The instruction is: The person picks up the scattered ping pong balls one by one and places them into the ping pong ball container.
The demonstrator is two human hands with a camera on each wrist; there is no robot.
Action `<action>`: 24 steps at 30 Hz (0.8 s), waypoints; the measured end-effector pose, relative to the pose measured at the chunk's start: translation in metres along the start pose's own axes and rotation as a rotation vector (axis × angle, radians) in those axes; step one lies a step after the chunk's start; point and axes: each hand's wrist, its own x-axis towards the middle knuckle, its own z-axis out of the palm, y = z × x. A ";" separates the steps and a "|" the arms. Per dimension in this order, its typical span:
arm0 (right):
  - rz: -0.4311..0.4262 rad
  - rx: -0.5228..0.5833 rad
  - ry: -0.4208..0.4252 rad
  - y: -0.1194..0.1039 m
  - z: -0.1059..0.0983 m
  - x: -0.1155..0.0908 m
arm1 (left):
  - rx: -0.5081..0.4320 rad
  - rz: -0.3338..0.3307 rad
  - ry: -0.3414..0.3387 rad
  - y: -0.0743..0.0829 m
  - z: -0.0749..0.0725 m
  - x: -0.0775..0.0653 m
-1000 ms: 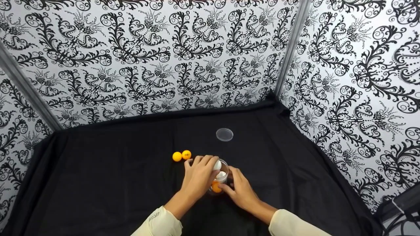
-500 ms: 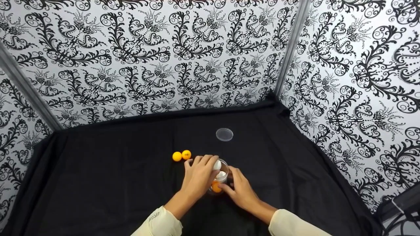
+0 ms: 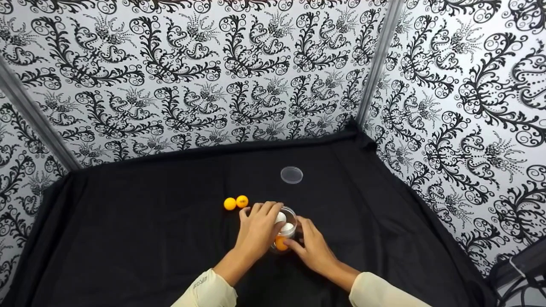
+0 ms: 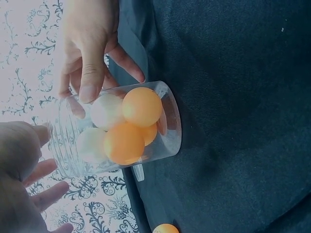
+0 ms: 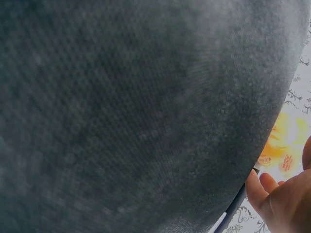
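A clear plastic jar stands on the black cloth with several table tennis balls inside. Orange balls lie low in it and white balls above them, nearer the mouth. My right hand grips the jar's side, its thumb on the front wall in the head view. Over the mouth is my left hand, fingers spread at the rim with no ball visible between them in the left wrist view. In the right wrist view, dark cloth fills most of the picture, and part of the right hand shows at the lower right.
Two orange table tennis balls lie side by side on the cloth, left of the jar. Behind it sits a round clear lid. Patterned walls enclose the black-covered table. Cables show at the lower right.
A white ball at the jar's mouth has dropped slightly into the jar, away from my left fingers. Both hands, the lid and the loose orange balls stay in place.
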 end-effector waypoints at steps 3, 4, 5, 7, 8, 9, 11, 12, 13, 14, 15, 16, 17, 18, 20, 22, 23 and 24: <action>-0.001 0.000 0.004 0.000 0.000 0.000 | -0.013 -0.003 0.000 -0.001 0.000 0.001; -0.001 0.001 0.005 0.000 0.000 0.000 | -0.017 -0.005 0.000 -0.001 0.000 0.001; 0.000 0.003 0.007 0.000 0.000 0.000 | -0.022 -0.011 -0.002 -0.002 0.000 0.001; -0.002 0.004 0.010 0.000 0.000 -0.001 | -0.035 -0.025 -0.006 -0.004 0.000 0.002; -0.004 0.004 0.011 0.000 0.000 -0.001 | -0.041 -0.034 -0.010 -0.005 0.000 0.003; -0.005 0.005 0.013 0.000 0.000 -0.001 | -0.047 -0.044 -0.013 -0.006 0.001 0.003; -0.009 0.007 0.015 0.000 0.000 -0.001 | -0.054 -0.064 -0.017 -0.009 0.002 0.003; -0.012 0.007 0.016 0.000 0.000 -0.001 | -0.059 -0.073 -0.017 -0.011 0.003 0.004; -0.013 0.009 0.017 0.000 0.000 -0.001 | -0.060 -0.082 -0.016 -0.012 0.003 0.004; -0.014 0.011 0.017 0.000 0.000 -0.001 | -0.062 -0.091 -0.013 -0.014 0.004 0.004; -0.015 0.014 0.017 0.000 0.000 -0.001 | -0.062 -0.099 -0.006 -0.016 0.005 0.005; -0.014 0.017 0.017 0.000 0.000 -0.001 | -0.057 -0.104 0.003 -0.017 0.006 0.005; -0.013 0.021 0.016 0.000 0.000 -0.001 | -0.056 -0.112 0.012 -0.019 0.007 0.006; -0.012 0.023 0.015 -0.001 0.000 -0.001 | -0.053 -0.118 0.024 -0.021 0.009 0.007; -0.010 0.027 0.014 -0.001 0.000 -0.001 | -0.046 -0.133 0.038 -0.026 0.011 0.008; -0.009 0.030 0.014 -0.001 0.000 -0.001 | -0.040 -0.154 0.038 -0.032 0.013 0.010; -0.010 0.031 0.013 -0.001 0.000 -0.001 | -0.034 -0.168 0.029 -0.035 0.015 0.011; -0.013 0.030 0.014 0.000 0.000 -0.001 | -0.030 -0.184 0.015 -0.039 0.016 0.011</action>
